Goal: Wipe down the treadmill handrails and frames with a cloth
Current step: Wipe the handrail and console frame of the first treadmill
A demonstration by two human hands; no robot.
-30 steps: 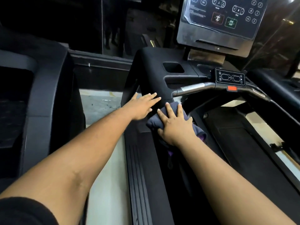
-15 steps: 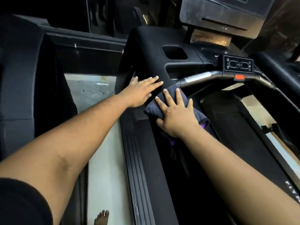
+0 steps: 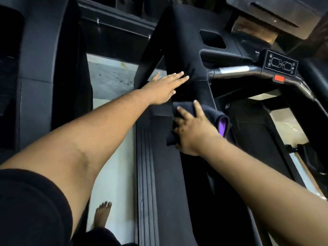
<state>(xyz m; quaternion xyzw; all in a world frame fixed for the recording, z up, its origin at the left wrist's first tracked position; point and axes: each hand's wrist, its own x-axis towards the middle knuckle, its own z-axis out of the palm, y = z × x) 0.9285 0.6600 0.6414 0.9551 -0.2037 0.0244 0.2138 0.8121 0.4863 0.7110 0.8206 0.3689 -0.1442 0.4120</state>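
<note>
Two hands worked near the middle of the frame. The right hand [image 3: 192,129] pressed a dark cloth [image 3: 215,114] flat against the black treadmill frame [image 3: 170,157], just below and right of centre; its grip was spread wide, fingers straight over the fabric rather than curled round it. The left hand [image 3: 164,89] lay open and flat on the upright frame above, fingers extended, apparently bracing. The cloth looked soft, light and limp, bunched under the palm with a purple fold [image 3: 223,126] showing at its right edge. It would likely slide easily on the smooth plastic, so a bunched handful taken at its middle should hold better than a corner. The silver handrail [image 3: 234,71], right of centre in the upper part, seemed stiff and fixed.
</note>
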